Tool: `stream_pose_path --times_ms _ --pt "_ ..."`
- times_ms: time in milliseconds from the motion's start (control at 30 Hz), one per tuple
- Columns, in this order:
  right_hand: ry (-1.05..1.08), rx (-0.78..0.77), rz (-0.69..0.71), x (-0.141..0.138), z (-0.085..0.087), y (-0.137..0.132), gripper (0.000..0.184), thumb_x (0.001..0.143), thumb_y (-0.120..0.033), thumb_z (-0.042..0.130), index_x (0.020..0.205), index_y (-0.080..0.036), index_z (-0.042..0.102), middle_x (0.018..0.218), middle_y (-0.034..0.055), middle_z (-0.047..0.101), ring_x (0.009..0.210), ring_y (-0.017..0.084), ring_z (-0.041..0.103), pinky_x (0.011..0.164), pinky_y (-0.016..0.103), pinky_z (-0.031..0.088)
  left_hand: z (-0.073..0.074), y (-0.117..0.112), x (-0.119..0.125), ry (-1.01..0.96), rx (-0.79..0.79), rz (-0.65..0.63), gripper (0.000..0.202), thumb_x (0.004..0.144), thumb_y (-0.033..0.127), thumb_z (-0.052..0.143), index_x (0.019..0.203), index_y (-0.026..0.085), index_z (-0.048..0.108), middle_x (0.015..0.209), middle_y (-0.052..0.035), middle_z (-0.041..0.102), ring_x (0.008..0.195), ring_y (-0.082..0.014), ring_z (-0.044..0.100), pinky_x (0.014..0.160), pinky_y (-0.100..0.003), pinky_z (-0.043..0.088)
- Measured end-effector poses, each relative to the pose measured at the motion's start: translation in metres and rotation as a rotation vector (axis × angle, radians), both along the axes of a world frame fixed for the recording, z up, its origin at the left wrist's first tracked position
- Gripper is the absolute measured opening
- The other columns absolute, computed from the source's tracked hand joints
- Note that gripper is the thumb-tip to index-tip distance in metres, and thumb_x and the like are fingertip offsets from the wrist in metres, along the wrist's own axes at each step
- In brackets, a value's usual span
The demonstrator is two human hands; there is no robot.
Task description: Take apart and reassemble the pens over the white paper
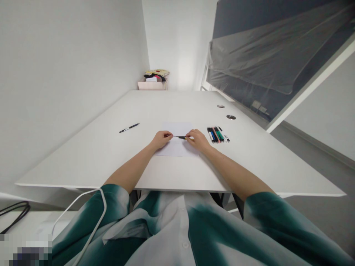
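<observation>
So, left hand [162, 139]: closed, pinching thin end of pen [181, 137]
right hand [197, 139]: closed round other end
paper [177, 149]: flat under both
markers [218, 134]: just right of paper

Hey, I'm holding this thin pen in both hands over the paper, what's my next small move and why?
Probably pull gently apart lengthwise: your left hand pinches one end of the slim dark pen, your right hand the other, above the white paper sheet.

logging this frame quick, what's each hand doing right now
left hand: closed, pinching one end of the pen over the paper
right hand: closed, gripping the pen's other end
</observation>
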State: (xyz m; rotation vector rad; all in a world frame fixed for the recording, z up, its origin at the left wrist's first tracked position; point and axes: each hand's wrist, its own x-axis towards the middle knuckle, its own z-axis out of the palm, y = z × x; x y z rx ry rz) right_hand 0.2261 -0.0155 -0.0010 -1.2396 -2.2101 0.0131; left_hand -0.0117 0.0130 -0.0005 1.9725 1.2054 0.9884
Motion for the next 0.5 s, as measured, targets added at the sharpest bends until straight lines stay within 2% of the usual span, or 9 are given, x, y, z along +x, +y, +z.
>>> stream_pose_path --times_ms 100,200,333,500 --pt "-0.006 -0.026 -0.081 0.005 0.001 0.001 0.02 0.086 -0.018 0.053 0.087 -0.017 0.073 0.089 0.01 0.067 0.09 0.024 0.056 0.083 0.035 0.043 0.0 0.003 -0.005 0.028 0.012 0.051 0.018 0.074 0.027 0.062 0.079 0.015 0.074 0.068 -0.0033 0.066 0.063 -0.0159 0.056 0.068 -0.03 0.045" --pt "-0.079 -0.082 -0.147 0.005 0.004 -0.002 0.019 0.085 -0.019 0.055 0.086 -0.018 0.074 0.089 0.0092 0.067 0.089 0.023 0.055 0.082 0.034 0.043 0.002 0.001 -0.006 0.138 0.028 0.057 0.017 0.074 0.024 0.062 0.081 0.016 0.075 0.071 -0.0037 0.069 0.067 -0.0167 0.059 0.072 -0.03 0.047" --pt "-0.197 -0.141 -0.161 -0.001 0.01 -0.006 0.022 0.087 -0.021 0.055 0.091 -0.018 0.076 0.089 0.0089 0.068 0.09 0.023 0.054 0.083 0.032 0.041 0.004 -0.007 0.001 0.317 0.08 -0.015 0.02 0.076 0.022 0.06 0.088 0.017 0.075 0.084 -0.0036 0.072 0.078 -0.0168 0.062 0.08 -0.029 0.049" --pt "-0.259 -0.153 -0.16 -0.006 0.008 -0.007 0.026 0.088 -0.022 0.054 0.096 -0.017 0.077 0.095 0.0103 0.069 0.093 0.024 0.054 0.085 0.032 0.041 0.003 -0.014 0.011 0.433 0.158 -0.093 0.023 0.081 0.024 0.057 0.093 0.018 0.075 0.092 -0.0048 0.072 0.083 -0.0171 0.064 0.083 -0.028 0.05"
